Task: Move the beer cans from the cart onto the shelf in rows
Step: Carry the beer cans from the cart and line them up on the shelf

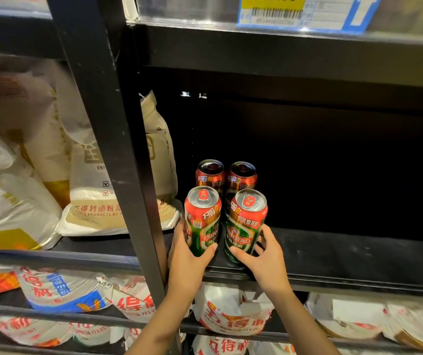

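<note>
Beer cans [202,221] look rigid, smooth and fairly weighty; left hand [188,252] and right hand [264,254] each wrap curled fingers round a lower body, the best hold.

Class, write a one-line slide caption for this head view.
Both hands grip front cans on the shelf.

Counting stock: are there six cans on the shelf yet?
No, four cans stand there: back two, front two.

L hand [188,254] & R hand [264,257] each grip upright front can on shelf [346,254].
</note>
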`<action>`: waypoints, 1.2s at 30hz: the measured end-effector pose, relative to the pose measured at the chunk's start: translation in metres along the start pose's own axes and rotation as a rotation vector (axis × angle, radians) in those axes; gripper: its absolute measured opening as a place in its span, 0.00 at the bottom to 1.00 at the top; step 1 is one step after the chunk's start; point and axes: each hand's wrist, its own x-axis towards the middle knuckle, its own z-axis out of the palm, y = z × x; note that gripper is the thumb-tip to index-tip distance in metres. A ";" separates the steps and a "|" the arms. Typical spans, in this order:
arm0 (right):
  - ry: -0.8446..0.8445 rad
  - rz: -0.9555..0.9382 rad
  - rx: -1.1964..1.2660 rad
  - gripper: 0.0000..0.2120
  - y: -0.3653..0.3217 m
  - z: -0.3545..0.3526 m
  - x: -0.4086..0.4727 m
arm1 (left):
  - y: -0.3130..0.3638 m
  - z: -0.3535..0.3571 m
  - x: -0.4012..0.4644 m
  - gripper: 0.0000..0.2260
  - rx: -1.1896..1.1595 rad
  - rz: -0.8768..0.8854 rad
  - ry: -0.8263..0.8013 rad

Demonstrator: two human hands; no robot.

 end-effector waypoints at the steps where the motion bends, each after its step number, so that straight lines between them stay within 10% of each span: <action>1: -0.018 -0.005 -0.003 0.31 0.000 -0.001 0.000 | -0.001 -0.001 0.001 0.38 -0.024 0.001 -0.022; 36: -0.053 -0.015 -0.025 0.33 0.022 0.000 0.002 | -0.013 0.001 0.003 0.30 0.033 0.024 -0.044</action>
